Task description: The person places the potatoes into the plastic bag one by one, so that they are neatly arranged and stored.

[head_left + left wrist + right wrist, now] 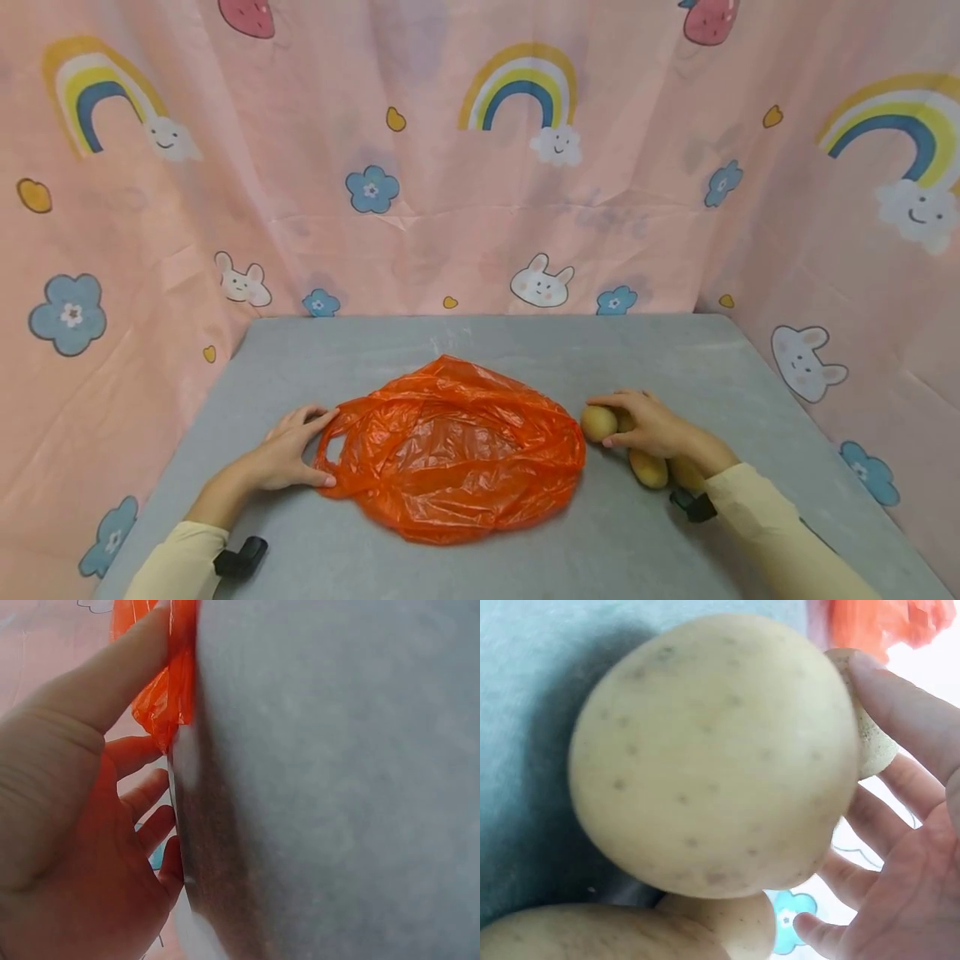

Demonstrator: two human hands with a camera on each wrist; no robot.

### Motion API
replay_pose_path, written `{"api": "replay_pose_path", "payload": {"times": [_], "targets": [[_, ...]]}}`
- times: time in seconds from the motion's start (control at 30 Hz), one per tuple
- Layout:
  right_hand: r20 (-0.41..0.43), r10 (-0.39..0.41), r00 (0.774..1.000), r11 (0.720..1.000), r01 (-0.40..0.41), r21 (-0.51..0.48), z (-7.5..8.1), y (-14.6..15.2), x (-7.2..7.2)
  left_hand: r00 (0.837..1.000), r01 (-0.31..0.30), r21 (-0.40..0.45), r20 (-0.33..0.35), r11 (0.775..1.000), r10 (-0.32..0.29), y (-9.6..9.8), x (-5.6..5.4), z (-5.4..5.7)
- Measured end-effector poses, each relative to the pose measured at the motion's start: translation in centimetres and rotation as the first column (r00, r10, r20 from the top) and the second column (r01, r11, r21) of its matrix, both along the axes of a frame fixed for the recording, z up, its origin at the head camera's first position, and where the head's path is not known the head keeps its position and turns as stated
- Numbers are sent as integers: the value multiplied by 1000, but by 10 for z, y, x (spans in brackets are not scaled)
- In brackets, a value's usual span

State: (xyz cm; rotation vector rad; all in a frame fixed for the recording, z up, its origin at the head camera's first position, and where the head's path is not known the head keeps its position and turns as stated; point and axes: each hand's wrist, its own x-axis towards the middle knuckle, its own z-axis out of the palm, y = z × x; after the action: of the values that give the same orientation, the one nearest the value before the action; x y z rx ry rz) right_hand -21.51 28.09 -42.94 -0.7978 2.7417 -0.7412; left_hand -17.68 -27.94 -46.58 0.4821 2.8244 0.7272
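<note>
An orange-red plastic bag (465,467) lies spread on the grey table, its mouth facing up. At its left handle rests my left hand (281,457), thumb and fingertips touching the edge with the fingers loosely spread. Beyond the bag's right side, my right hand (654,427) grips a round potato (599,423) between thumb and fingers. More potatoes (648,469) lie under and beside that wrist, partly hidden by it. In the right wrist view a large speckled potato (712,757) partly covers the gripped one (876,746).
The grey table (525,558) runs back to a pink curtain (450,242) printed with rainbows, flowers and rabbits, which also hangs along both sides. Dark camera mounts (242,557) sit on both wrists, close to the tabletop.
</note>
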Motion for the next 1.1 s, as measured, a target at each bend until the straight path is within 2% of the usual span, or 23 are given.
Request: {"api": "replay_pose_path", "payload": {"times": [0.17, 0.23, 0.37, 0.47, 0.67, 0.83, 1.1], "targets": [[-16, 8, 1000, 997, -9, -75, 4, 5, -1, 1000, 0, 6, 23, 1000, 0, 2, 0, 1], [-23, -6, 1000, 995, 3, -96, 7, 5, -1, 1000, -2, 6, 24, 1000, 2, 3, 0, 2], [15, -52, 999, 989, 54, -141, 14, 2, 0, 999, -3, 4, 32, 1000, 3, 4, -1, 1], [38, -67, 997, 982, 73, -176, 19, -4, 0, 999, -4, 1, 39, 1000, 4, 4, -1, 0], [27, -71, 997, 976, 75, -202, 30, -25, 3, 999, -4, -10, 49, 1000, 5, 2, -3, -3], [31, -25, 999, 969, 32, -246, 35, -47, 9, 998, -9, -12, 62, 1000, 10, 1, -2, -3], [103, 49, 993, 940, -11, -342, 40, -81, 17, 998, -23, -1, 66, 1000, 23, 4, 1, 3]]}}
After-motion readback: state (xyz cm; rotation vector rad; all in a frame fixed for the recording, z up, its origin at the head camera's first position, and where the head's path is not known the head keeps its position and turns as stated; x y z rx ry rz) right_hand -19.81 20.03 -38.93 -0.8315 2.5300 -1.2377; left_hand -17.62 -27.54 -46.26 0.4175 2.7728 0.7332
